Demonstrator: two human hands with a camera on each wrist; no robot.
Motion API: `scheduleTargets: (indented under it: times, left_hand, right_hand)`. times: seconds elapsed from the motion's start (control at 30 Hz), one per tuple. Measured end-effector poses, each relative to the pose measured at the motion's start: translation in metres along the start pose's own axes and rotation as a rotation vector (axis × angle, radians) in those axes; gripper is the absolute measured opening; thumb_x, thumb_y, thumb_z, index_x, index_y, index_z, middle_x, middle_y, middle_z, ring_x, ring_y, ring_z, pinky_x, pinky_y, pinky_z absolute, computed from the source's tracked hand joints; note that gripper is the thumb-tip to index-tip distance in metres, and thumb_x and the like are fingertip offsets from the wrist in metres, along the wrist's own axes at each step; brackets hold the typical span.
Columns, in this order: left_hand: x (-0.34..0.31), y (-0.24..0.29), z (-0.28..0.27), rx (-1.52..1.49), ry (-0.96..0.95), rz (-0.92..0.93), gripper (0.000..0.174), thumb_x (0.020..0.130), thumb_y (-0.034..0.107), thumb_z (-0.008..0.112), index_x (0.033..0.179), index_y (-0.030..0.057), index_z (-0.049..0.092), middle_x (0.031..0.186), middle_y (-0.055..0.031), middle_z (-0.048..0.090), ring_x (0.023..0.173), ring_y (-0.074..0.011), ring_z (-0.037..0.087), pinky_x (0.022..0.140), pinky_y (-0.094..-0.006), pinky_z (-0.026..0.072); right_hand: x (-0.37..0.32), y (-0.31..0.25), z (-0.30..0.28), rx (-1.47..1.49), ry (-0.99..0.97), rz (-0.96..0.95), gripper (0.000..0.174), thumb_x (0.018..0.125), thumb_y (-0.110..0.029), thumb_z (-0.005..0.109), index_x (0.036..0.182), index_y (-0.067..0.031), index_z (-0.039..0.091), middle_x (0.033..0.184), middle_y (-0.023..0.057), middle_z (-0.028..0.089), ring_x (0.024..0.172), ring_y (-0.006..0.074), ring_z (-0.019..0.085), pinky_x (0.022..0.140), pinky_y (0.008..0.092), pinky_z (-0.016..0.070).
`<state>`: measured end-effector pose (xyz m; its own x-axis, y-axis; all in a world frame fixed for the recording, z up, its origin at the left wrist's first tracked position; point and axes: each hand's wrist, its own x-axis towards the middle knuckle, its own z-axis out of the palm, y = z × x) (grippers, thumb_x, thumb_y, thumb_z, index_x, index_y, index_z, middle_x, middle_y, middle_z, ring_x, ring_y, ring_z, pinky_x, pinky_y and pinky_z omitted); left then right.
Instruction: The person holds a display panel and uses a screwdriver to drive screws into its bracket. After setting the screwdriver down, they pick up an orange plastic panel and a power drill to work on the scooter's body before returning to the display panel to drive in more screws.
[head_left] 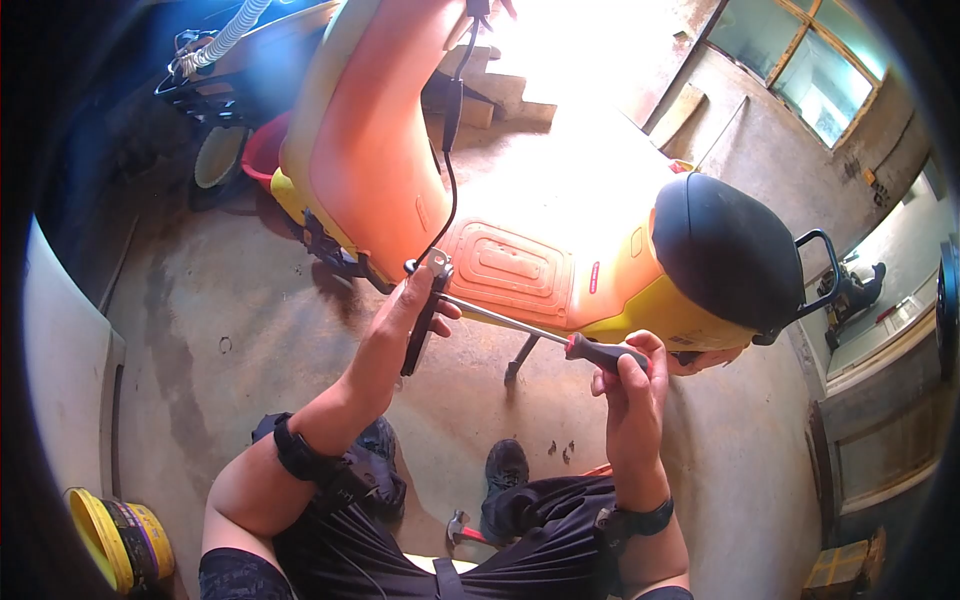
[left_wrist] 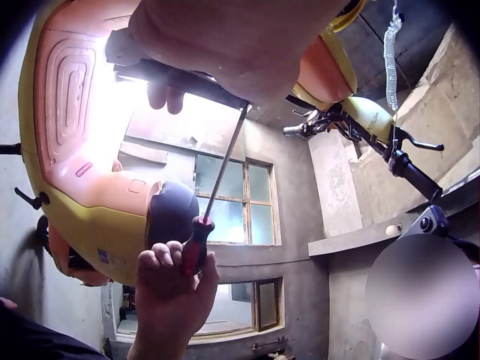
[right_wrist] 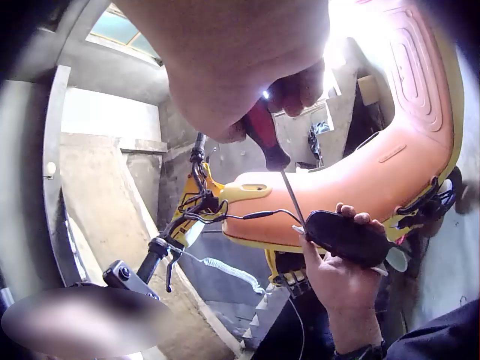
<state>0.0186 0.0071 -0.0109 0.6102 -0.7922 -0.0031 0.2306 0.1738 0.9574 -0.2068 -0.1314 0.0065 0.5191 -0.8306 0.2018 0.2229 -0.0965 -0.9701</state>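
Observation:
My left hand (head_left: 395, 315) holds a black, oval, flat housing (right_wrist: 345, 238), its kind unclear, with fingers and thumb around its sides. A black cable (head_left: 455, 190) hangs from above down to the housing's upper end. In my right hand (head_left: 637, 395) is a screwdriver (head_left: 600, 352), gripped by its red and black handle. The metal shaft (left_wrist: 227, 161) points left toward the housing, and its tip is right at the housing's edge in the right wrist view. Part of the housing is hidden behind the left hand in the head view.
An orange and yellow scooter (head_left: 520, 262) stands in front, with a black top box (head_left: 725, 250) at the right. A hammer (head_left: 465, 530) lies on the floor by my shoe. A yellow bucket (head_left: 125, 540) sits at lower left, a red basin (head_left: 265, 150) behind the scooter.

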Motion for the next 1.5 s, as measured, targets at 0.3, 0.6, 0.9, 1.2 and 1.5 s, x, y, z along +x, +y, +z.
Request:
scheduleTargets:
  times: [0.3, 0.6, 0.9, 1.2, 1.5]
  left_hand:
    - [0.001, -0.004, -0.001, -0.015, -0.002, -0.006, 0.06, 0.1, 0.063, 0.043, 0.121, 0.0101, 0.061, 0.099, -0.0078, 0.069, 0.089, -0.0124, 0.06, 0.086, -0.0274, 0.0406]
    - [0.001, -0.003, -0.001, -0.018, -0.001, -0.009, 0.06, 0.1, 0.064, 0.043, 0.121, 0.0108, 0.061, 0.099, -0.0072, 0.069, 0.089, -0.0121, 0.06, 0.085, -0.0273, 0.0406]
    - [0.0, -0.003, -0.001, -0.021, -0.019, -0.012, 0.06, 0.1, 0.063, 0.044, 0.121, 0.0103, 0.061, 0.099, -0.0075, 0.069, 0.088, -0.0128, 0.06, 0.085, -0.0273, 0.0408]
    - [0.0, 0.0, -0.001, -0.026, 0.012, -0.016, 0.058, 0.101, 0.061, 0.043, 0.121, 0.0092, 0.061, 0.098, -0.0085, 0.069, 0.087, -0.0135, 0.06, 0.086, -0.028, 0.042]
    - [0.001, -0.001, -0.001, -0.024, 0.011, -0.015, 0.057, 0.101, 0.061, 0.045, 0.121, 0.0099, 0.061, 0.099, -0.0086, 0.069, 0.087, -0.0136, 0.061, 0.086, -0.0284, 0.0422]
  right_hand:
    - [0.003, 0.003, -0.019, 0.052, -0.115, 0.15, 0.039, 0.104, -0.037, 0.052, 0.124, -0.0051, 0.042, 0.084, 0.0051, 0.058, 0.074, 0.0118, 0.053, 0.069, 0.0259, 0.0447]
    - [0.0, -0.003, 0.002, 0.076, -0.007, 0.02, 0.041, 0.102, -0.036, 0.056, 0.121, -0.0032, 0.042, 0.091, 0.0063, 0.059, 0.076, 0.01, 0.052, 0.071, 0.0246, 0.0453]
    - [0.0, 0.001, 0.003, 0.002, 0.035, -0.045, 0.044, 0.102, -0.043, 0.056, 0.12, -0.004, 0.043, 0.089, 0.0045, 0.057, 0.072, 0.0092, 0.053, 0.069, 0.0231, 0.0449]
    - [0.001, -0.002, -0.014, 0.017, -0.103, 0.145, 0.049, 0.101, -0.044, 0.057, 0.123, -0.0043, 0.04, 0.087, 0.0047, 0.056, 0.078, 0.0105, 0.053, 0.076, 0.0257, 0.0455]
    - [0.001, -0.001, -0.003, 0.117, -0.072, 0.047, 0.037, 0.102, -0.033, 0.055, 0.121, -0.0044, 0.043, 0.087, 0.0052, 0.057, 0.076, 0.0105, 0.053, 0.075, 0.0247, 0.0451]
